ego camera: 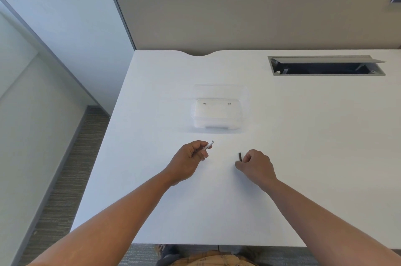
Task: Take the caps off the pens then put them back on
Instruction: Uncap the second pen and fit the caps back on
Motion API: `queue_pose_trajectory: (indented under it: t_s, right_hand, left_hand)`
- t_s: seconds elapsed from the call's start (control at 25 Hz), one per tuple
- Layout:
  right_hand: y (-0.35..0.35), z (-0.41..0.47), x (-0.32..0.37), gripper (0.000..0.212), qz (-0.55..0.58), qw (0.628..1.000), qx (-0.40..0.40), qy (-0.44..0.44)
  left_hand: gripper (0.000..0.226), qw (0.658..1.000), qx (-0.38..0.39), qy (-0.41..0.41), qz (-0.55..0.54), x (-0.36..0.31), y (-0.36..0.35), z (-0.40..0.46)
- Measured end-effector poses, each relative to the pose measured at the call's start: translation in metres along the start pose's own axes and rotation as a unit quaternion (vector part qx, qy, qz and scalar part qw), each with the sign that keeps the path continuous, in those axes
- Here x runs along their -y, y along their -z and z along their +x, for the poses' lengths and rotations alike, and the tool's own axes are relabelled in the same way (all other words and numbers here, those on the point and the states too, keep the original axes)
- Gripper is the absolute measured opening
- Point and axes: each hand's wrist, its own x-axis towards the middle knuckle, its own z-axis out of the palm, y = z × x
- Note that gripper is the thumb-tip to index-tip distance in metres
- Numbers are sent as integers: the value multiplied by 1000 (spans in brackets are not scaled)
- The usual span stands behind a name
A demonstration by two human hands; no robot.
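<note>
In front of the clear box (219, 111), my left hand (188, 161) pinches the white pen (208, 146), its tip pointing up and right. My right hand (256, 167) pinches the dark cap (240, 156), upright, well apart to the right. I judge the cap must tilt toward the pen's long axis.

The desk (282, 135) under my arms is plain white. The pen (208, 146) in my left hand (191, 157) is white, with some small dark print. The cap (239, 156) in my right hand (257, 166) is black. The box (219, 111) is clear. The divider (238, 20) is beige, framed in grey. The carpet (65, 179) is grey with fine stripes. My trousers (217, 260) are tan plaid.
</note>
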Motion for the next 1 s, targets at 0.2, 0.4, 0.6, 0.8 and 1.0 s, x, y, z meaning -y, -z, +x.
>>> queue_pose_trajectory:
  t_s: [0.2,0.4,0.6,0.8,1.0]
  right_hand:
    - [-1,0,-2,18,-16,1000,-7,-1]
    - [-4,1,-5,14,-35,999,2,8]
    - [-3,3,-4,9,29,999,9,29]
    - [9,-4,22,11,199,971,66,110]
    - [19,-10,42,8,264,945,81,175]
  left_hand:
    - [34,1000,0,0,5,1,4,-1]
    - [31,1000,0,-3,1,1,5,-2]
    - [23,1000,-6,-2,-8,-2,5,-3]
    - [28,1000,-13,-10,3,-5,6,0]
    - [30,1000,-13,-21,16,-9,7,1]
